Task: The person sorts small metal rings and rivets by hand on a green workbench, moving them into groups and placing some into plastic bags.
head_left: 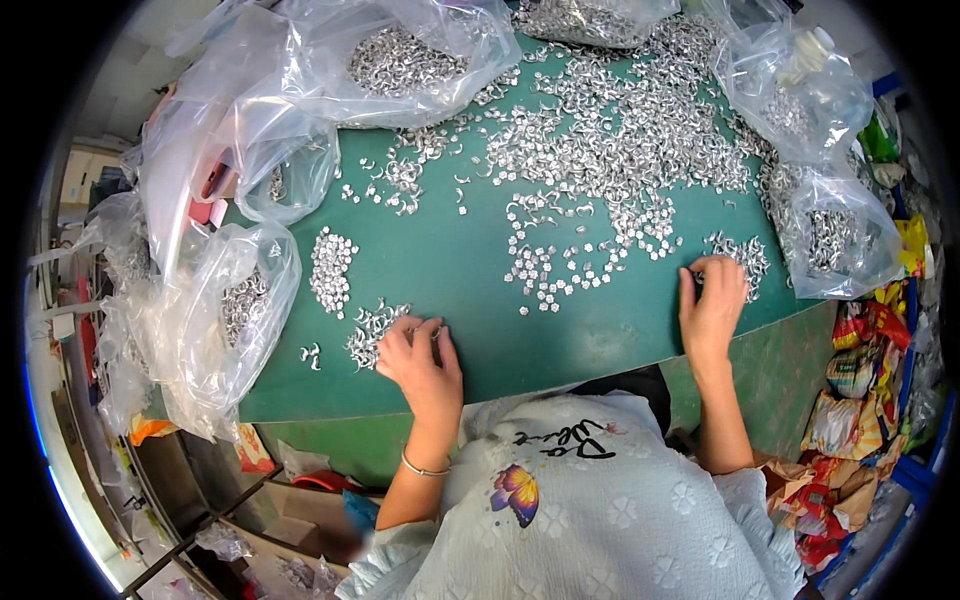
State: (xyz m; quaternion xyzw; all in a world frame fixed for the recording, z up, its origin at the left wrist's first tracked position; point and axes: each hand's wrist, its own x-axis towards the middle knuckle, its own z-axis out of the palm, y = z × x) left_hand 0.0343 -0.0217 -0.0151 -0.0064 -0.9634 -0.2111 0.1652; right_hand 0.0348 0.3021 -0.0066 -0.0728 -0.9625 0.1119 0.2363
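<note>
My left hand (422, 362) rests at the right side of a small heap of silvery curved metal pieces (372, 335) near the table's front edge. Its fingers are bent and its thumb stands apart; nothing shows in its grasp. Farther right, my right hand (712, 305) reaches to another small heap of curved metal pieces (748, 262). Its fingertips touch the heap's near left side, with the thumb spread away from them. Just beyond the left heap lies an oval cluster of small flower-shaped metal pieces (332, 272). More flower-shaped pieces (575, 268) are scattered loosely mid-table.
A broad spread of metal pieces (620, 125) covers the far part of the green table (440, 235). Clear plastic bags holding such pieces line its left side (215, 320), back (400, 60) and right side (840, 235). Colourful packages (860, 340) lie off the right edge.
</note>
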